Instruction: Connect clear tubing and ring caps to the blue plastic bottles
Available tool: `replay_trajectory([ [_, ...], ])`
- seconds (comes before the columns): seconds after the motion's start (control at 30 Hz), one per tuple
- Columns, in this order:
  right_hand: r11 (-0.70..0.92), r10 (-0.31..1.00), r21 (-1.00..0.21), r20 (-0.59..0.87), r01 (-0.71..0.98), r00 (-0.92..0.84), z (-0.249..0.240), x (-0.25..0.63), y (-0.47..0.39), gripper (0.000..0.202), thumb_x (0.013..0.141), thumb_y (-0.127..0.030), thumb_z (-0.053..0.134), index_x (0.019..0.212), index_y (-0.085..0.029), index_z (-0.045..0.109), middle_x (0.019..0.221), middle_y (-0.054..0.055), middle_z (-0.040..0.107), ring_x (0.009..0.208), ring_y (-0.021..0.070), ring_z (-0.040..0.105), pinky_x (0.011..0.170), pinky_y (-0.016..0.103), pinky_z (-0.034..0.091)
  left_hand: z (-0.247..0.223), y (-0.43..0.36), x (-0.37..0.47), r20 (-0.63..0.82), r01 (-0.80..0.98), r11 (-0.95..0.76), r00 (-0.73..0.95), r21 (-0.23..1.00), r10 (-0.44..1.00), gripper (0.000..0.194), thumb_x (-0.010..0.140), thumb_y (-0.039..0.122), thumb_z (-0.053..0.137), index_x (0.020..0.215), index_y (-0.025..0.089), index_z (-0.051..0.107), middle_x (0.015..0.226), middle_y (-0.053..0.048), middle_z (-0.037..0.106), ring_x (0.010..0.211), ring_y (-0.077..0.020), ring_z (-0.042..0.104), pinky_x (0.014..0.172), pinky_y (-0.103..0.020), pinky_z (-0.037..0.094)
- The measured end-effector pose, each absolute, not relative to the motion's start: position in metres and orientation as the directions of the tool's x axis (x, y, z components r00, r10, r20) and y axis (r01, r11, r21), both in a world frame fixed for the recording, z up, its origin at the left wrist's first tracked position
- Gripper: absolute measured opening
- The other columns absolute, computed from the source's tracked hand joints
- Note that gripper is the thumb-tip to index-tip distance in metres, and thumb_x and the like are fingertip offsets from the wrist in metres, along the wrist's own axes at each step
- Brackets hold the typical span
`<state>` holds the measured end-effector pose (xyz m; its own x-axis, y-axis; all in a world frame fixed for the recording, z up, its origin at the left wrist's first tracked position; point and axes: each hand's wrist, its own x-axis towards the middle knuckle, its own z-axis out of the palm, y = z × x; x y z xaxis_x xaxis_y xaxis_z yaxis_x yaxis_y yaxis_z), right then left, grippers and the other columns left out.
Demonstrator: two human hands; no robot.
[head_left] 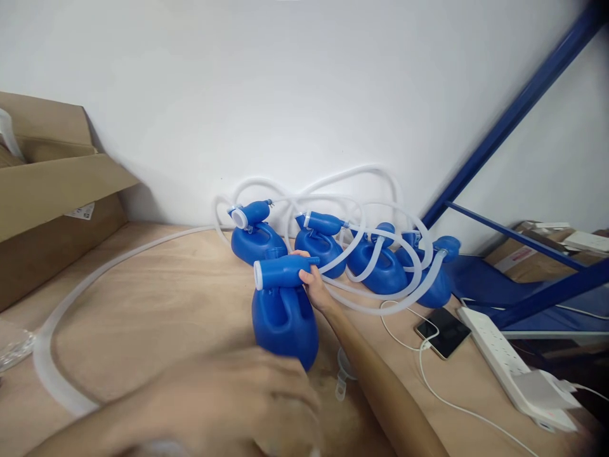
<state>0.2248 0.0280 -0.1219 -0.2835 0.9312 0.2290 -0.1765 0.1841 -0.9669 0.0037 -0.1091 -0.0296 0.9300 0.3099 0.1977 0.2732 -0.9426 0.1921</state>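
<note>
My right hand (314,279) is wrapped round the narrow end of a blue tube-shaped urinal funnel (280,273), whose white-rimmed mouth points left. The funnel lies across the top of a blue plastic urinal bottle (285,324) with a moulded handle. Closer to me, my left hand (238,400) is smeared by motion, so its fingers and anything in them cannot be made out. It is in front of the bottle's base. Beside my right forearm lies a small clear plastic cap with a tab (341,374), partly hidden by that arm.
More blue urinal bottles (259,241) with coiled white hoses (371,295) stand along the wall. One hose (61,317) loops left across the wooden table (190,285). A cardboard box (61,247) is at left; a phone (445,333), white cables and a power strip (504,355) lie at right.
</note>
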Motion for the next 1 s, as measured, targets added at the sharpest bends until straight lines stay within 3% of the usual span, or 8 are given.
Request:
replay_trajectory([
  [0.07, 0.125, 0.917, -0.964, 0.203, -0.235, -0.344, -0.12, 0.226, 0.028, 0.062, 0.082, -0.068, 0.063, 0.127, -0.025, 0.065, 0.117, 0.008, 0.072, 0.113, 0.031, 0.068, 0.092, 0.043, 0.06, -0.004, -0.085, -0.019, 0.408, 0.229, -0.87, 0.812, 0.436, 0.418, 0.036, 0.099, 0.043, 0.065, 0.134, 0.037, 0.068, 0.139, 0.001, 0.071, 0.12, -0.0195, 0.07, 0.103, -0.028, 0.059],
  [0.13, 0.063, 0.889, -0.959, 0.179, -0.275, -0.421, -0.116, 0.226, 0.027, 0.067, 0.08, -0.07, 0.064, 0.128, -0.024, 0.066, 0.117, 0.009, 0.073, 0.11, 0.0321, 0.07, 0.089, 0.043, 0.061, 0.007, -0.054, -0.035, 0.586, 0.342, -0.795, 0.542, 0.501, 0.602, 0.036, 0.097, 0.043, 0.07, 0.131, 0.03, 0.07, 0.134, -0.004, 0.074, 0.12, -0.0245, 0.07, 0.103, -0.037, 0.058],
  [0.2, 0.01, 0.855, -0.957, 0.159, -0.291, -0.494, -0.112, 0.225, 0.023, 0.07, 0.078, -0.069, 0.067, 0.129, -0.023, 0.067, 0.117, 0.01, 0.074, 0.11, 0.0332, 0.07, 0.088, 0.044, 0.062, 0.002, -0.024, -0.044, 0.57, 0.477, -0.609, 0.244, 0.634, 0.785, 0.043, 0.097, 0.052, 0.065, 0.129, 0.025, 0.072, 0.134, -0.009, 0.073, 0.116, -0.0279, 0.07, 0.095, -0.04, 0.06],
  [0.23, -0.01, 0.839, -0.955, 0.153, -0.296, -0.522, -0.111, 0.225, 0.022, 0.07, 0.077, -0.069, 0.068, 0.129, -0.023, 0.067, 0.117, 0.011, 0.074, 0.111, 0.0338, 0.07, 0.088, 0.045, 0.062, -0.005, -0.01, -0.046, 0.494, 0.507, -0.509, 0.177, 0.695, 0.851, 0.047, 0.098, 0.057, 0.06, 0.13, 0.023, 0.072, 0.132, -0.01, 0.073, 0.113, -0.0284, 0.071, 0.092, -0.04, 0.061],
  [0.33, -0.037, 0.817, -0.953, 0.144, -0.301, -0.559, -0.107, 0.223, 0.019, 0.07, 0.074, -0.068, 0.07, 0.126, -0.023, 0.069, 0.117, 0.011, 0.074, 0.113, 0.0357, 0.069, 0.088, 0.046, 0.061, -0.029, 0.018, -0.049, 0.22, 0.54, -0.36, 0.307, 0.76, 0.926, 0.055, 0.092, 0.065, 0.064, 0.125, 0.023, 0.074, 0.124, -0.01, 0.076, 0.102, -0.0275, 0.073, 0.088, -0.039, 0.061],
  [0.43, -0.036, 0.822, -0.954, 0.141, -0.298, -0.552, -0.105, 0.223, 0.019, 0.069, 0.071, -0.069, 0.072, 0.122, -0.023, 0.072, 0.117, 0.011, 0.074, 0.114, 0.0354, 0.069, 0.088, 0.047, 0.061, -0.045, 0.027, -0.049, 0.097, 0.499, -0.347, 0.459, 0.794, 0.883, 0.055, 0.091, 0.066, 0.065, 0.126, 0.026, 0.074, 0.126, -0.007, 0.077, 0.107, -0.0269, 0.073, 0.094, -0.038, 0.06],
  [0.73, -0.051, 0.836, -0.948, 0.132, -0.315, -0.532, -0.102, 0.221, 0.02, 0.061, 0.074, -0.065, 0.068, 0.114, -0.02, 0.073, 0.108, 0.011, 0.076, 0.104, 0.0323, 0.07, 0.084, 0.042, 0.059, -0.057, 0.028, -0.036, 0.08, 0.416, -0.327, 0.51, 0.849, 0.857, 0.057, 0.096, 0.066, 0.057, 0.131, 0.024, 0.068, 0.138, -0.007, 0.07, 0.126, -0.0283, 0.065, 0.107, -0.038, 0.053],
  [1.0, -0.117, 0.804, -0.956, 0.068, -0.269, -0.591, -0.094, 0.23, 0.023, 0.052, 0.078, -0.056, 0.068, 0.114, -0.019, 0.073, 0.101, 0.009, 0.077, 0.097, 0.0286, 0.072, 0.08, 0.036, 0.057, -0.041, 0.014, -0.037, 0.086, 0.578, -0.403, 0.497, 0.709, 0.864, 0.054, 0.089, 0.069, 0.063, 0.119, 0.023, 0.067, 0.121, -0.007, 0.074, 0.103, -0.0276, 0.071, 0.092, -0.038, 0.056],
])
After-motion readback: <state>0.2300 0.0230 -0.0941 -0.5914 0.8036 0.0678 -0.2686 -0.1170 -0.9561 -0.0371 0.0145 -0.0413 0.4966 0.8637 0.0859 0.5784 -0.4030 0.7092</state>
